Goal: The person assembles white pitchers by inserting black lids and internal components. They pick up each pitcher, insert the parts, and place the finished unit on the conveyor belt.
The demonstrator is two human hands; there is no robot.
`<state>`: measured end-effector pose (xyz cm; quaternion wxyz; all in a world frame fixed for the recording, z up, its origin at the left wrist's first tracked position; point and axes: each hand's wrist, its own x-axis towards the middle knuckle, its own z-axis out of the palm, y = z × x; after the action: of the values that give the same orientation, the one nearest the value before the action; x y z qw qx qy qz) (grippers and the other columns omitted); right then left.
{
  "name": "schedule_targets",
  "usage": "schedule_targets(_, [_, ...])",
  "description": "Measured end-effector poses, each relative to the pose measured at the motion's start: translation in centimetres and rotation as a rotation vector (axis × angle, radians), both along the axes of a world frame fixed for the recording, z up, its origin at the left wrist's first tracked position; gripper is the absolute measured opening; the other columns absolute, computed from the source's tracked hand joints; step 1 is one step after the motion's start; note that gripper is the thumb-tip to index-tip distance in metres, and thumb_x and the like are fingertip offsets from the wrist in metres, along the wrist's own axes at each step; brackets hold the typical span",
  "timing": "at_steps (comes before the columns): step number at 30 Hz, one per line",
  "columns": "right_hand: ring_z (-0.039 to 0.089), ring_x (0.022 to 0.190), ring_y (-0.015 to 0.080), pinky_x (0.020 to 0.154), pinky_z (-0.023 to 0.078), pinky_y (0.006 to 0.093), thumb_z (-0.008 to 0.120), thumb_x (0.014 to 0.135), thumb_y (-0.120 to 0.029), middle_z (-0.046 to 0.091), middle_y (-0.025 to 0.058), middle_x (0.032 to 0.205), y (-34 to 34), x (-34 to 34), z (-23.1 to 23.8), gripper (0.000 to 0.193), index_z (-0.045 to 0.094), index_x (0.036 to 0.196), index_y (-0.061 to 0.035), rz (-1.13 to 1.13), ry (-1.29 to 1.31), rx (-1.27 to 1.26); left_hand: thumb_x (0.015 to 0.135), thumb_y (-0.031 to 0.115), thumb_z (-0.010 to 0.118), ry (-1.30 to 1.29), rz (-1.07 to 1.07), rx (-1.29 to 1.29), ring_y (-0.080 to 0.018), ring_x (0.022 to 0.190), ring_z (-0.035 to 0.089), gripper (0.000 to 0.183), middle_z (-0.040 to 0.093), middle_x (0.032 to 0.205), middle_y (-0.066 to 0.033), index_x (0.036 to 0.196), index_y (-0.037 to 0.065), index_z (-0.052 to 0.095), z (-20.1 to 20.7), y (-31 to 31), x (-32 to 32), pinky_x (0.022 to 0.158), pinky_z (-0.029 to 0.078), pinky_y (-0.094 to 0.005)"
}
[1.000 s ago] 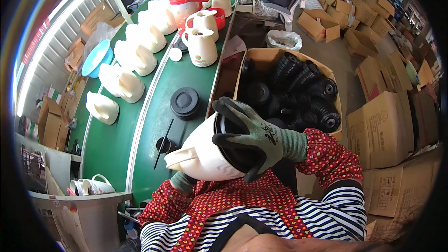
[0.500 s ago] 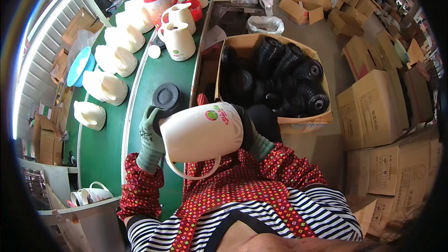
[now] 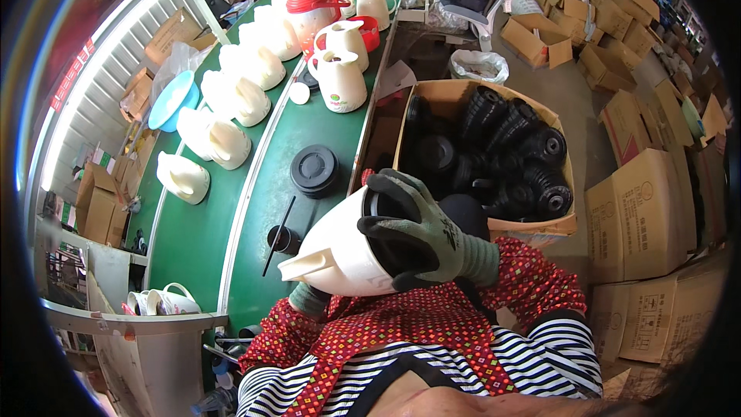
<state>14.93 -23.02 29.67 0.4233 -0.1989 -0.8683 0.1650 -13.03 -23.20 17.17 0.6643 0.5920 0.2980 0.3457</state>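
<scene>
"Fingers (image 3: 386, 229) of the right hand (image 3: 438, 238): how do they stand?"

"Spread apart, yet clamped over the dark end piece (image 3: 392, 256) of the white jug (image 3: 340, 251)."

"So the jug is where, next to them?"

"Just left of them, tipped onto its side, its handle end pointing away toward the counter (image 3: 270, 205). From above it overlaps the counter's right edge, close to the person's apron (image 3: 421, 313)."

"And the left hand (image 3: 309, 300)?"

"Tucked beneath the jug. Only the glove cuff shows clearly; I cannot tell how its fingers sit."

"What lies around?"

"A black disc (image 3: 315, 169) by the counter's right edge, beyond the jug. Nearer sits a black cup (image 3: 285, 240), a thin black rod (image 3: 272, 253) slanting across it. More white jugs (image 3: 208, 137) line the counter's left edge. Off the right edge stands a cardboard box (image 3: 569, 225) of black parts (image 3: 502, 120)."
</scene>
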Motion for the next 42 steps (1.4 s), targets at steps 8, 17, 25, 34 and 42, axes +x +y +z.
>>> schedule_targets(8, [0.044,0.144,0.0303,0.122,0.034,0.0442,0.060,0.102,-0.031,0.041,0.0171,0.158,-1.3,-3.5,-8.4,0.060,0.047,0.152,-0.0004,-0.023,0.827,-0.543,0.108,0.024,0.055,-0.304,0.249,-0.224,-0.0286,0.132,0.060,0.051,0.057,0.151,-0.0171,0.153,0.001,0.046,-5.3,2.3,-9.4,0.113,0.048,-0.0446])
schedule_targets(17, [0.046,0.145,0.0372,0.121,0.036,0.0447,0.072,0.089,-0.011,0.047,0.0204,0.156,0.2,-3.0,-5.5,0.066,0.051,0.150,0.0002,-0.076,0.267,-0.423,0.078,0.021,0.075,1.203,0.359,0.743,-0.0505,0.085,0.064,0.037,0.061,0.110,-0.0279,0.106,0.003,0.060,13.6,4.4,-0.3,0.075,0.054,-0.0557])
schedule_targets(25, [0.047,0.139,0.0455,0.117,0.038,0.0508,0.073,0.082,-0.005,0.043,0.0248,0.157,-0.5,-0.9,-4.0,0.078,0.053,0.156,-0.0202,-0.084,-0.092,-0.385,0.076,0.009,0.085,0.540,0.122,0.509,-0.0438,0.148,0.043,0.074,0.053,0.149,-0.0182,0.144,0.006,0.056,15.0,3.6,-3.2,0.111,0.048,-0.0485])
schedule_targets(34, [0.047,0.137,0.0485,0.115,0.038,0.0558,0.085,0.075,-0.030,0.038,0.0326,0.157,-1.1,-0.4,-0.4,0.080,0.058,0.150,-0.0211,-0.137,-0.433,-0.335,0.062,0.031,0.097,0.757,-0.117,0.803,-0.0581,0.151,0.027,0.091,0.027,0.161,-0.0388,0.144,0.020,0.060,12.4,1.8,-1.3,0.123,0.030,-0.0620])
schedule_targets(42, [0.047,0.132,0.0490,0.109,0.039,0.0582,0.079,0.077,-0.028,0.041,0.0336,0.151,-1.8,-1.6,-0.9,0.056,0.070,0.131,-0.0157,-0.224,-0.616,-0.244,0.059,0.026,0.098,0.675,-0.113,0.769,-0.0506,0.141,0.045,0.073,0.050,0.148,-0.0259,0.125,0.012,0.071,11.2,1.5,0.2,0.117,0.039,-0.0562])
